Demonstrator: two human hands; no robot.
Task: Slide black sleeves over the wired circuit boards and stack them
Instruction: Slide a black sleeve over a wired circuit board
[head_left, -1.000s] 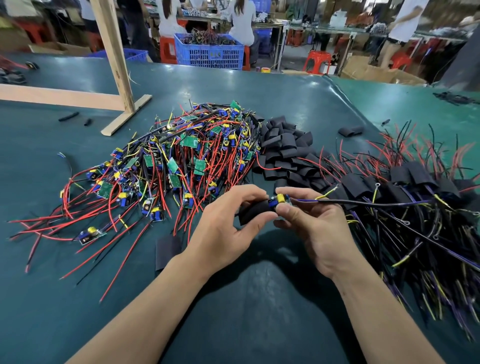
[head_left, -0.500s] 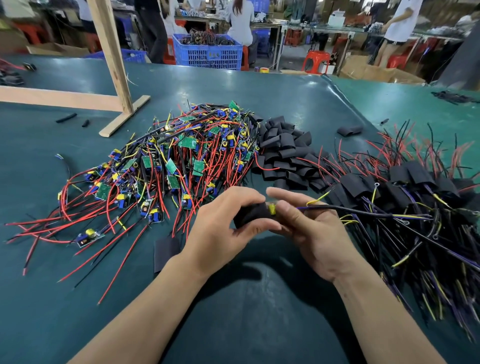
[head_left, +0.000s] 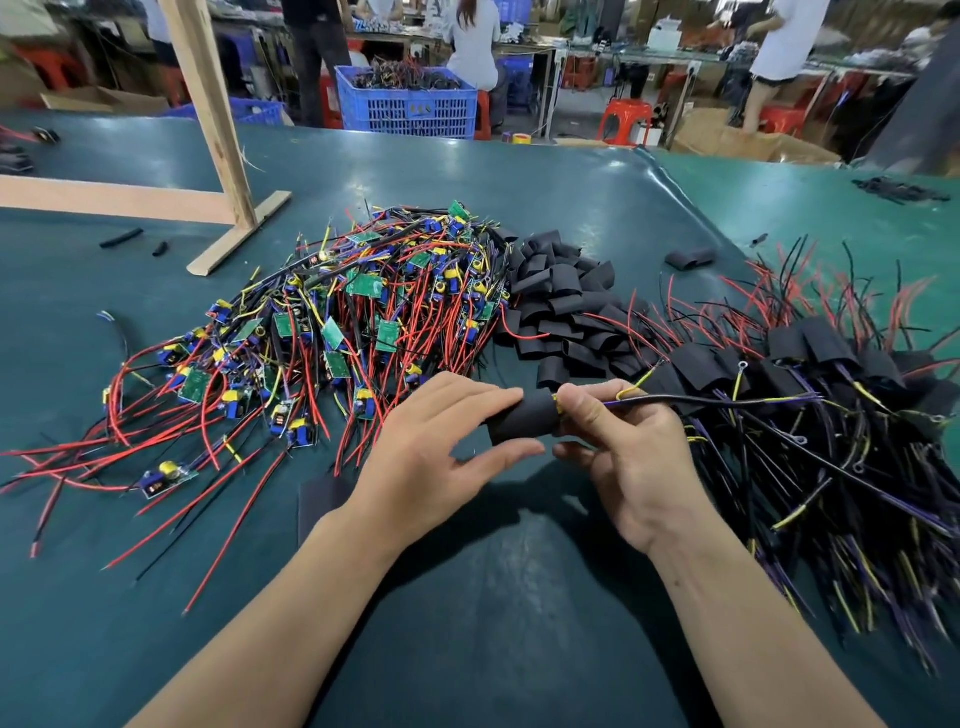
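Note:
I hold a black sleeve (head_left: 524, 423) above the table's middle, with a circuit board almost wholly inside it; only a yellow bit shows at its right end. My right hand (head_left: 628, 457) pinches that end and the board's black, purple and yellow wires, which run off to the right. My left hand (head_left: 441, 457) has straightened fingers lying along the sleeve's left end, thumb under it. A heap of bare wired boards (head_left: 332, 332) lies to the left, loose sleeves (head_left: 561, 306) in the centre, and sleeved boards (head_left: 810, 395) piled at the right.
A flat black sleeve (head_left: 322, 501) lies on the green table (head_left: 467, 623) beside my left wrist. A wooden frame (head_left: 218, 135) stands at the far left. One stray sleeve (head_left: 691, 258) lies at the back right. People and a blue crate (head_left: 408, 106) are beyond the table.
The board has gone further into the sleeve; its blue and yellow part is now nearly covered. My left hand's fingers have loosened and straightened along the sleeve.

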